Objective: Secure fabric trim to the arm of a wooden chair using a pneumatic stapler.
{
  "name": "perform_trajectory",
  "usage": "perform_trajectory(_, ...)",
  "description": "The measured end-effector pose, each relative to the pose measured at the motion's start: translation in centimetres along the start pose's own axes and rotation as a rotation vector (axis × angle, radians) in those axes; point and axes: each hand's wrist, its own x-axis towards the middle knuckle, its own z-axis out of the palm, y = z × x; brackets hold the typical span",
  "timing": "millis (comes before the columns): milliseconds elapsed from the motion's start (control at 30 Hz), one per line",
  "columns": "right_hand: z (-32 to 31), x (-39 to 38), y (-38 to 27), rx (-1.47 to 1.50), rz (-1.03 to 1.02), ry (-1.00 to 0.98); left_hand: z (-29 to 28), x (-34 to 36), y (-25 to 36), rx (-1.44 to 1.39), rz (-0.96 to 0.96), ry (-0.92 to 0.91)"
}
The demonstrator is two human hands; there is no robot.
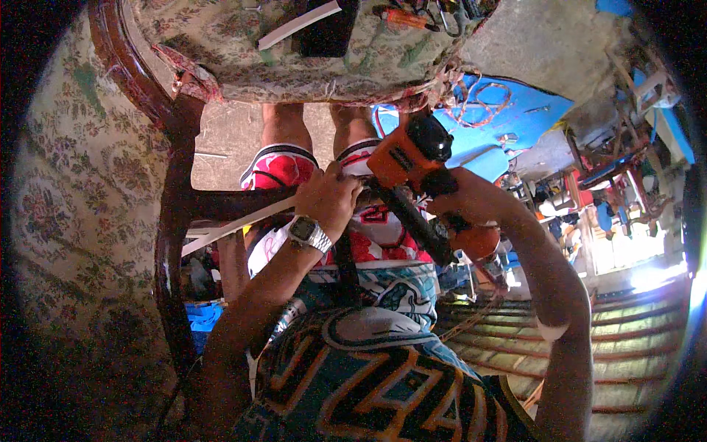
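My left hand [328,199], with a silver watch on the wrist, has its fingers curled on a long pale strip [228,230] along a dark wooden rail [239,199] of a chair. My right hand [468,197] grips an orange and black power tool [405,160], which looks like a nail gun, its dark lower body slanting down beside my left hand. The chair's dark, glossy wooden frame [177,265] runs down at my left beside floral upholstery [85,206]. My legs in red and white shorts show behind both hands.
At the top is a floral padded piece [221,44] bearing a white strip [298,23], a black flat object [324,40] and an orange-handled tool [405,16]. A blue board [537,99] with a coiled cord lies to the right, near piled wooden furniture [611,162].
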Motion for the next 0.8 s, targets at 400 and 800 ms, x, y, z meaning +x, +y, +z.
perform_trajectory(400,-3.6,0.0,-2.2,-0.009,0.032,0.112,-1.3,-0.7,-1.3,-0.065,0.028,0.006)
perform_trajectory(800,-2.8,2.2,-2.7,-0.136,-0.209,0.288,-1.0,-0.8,-1.4,0.017,0.078,0.028)
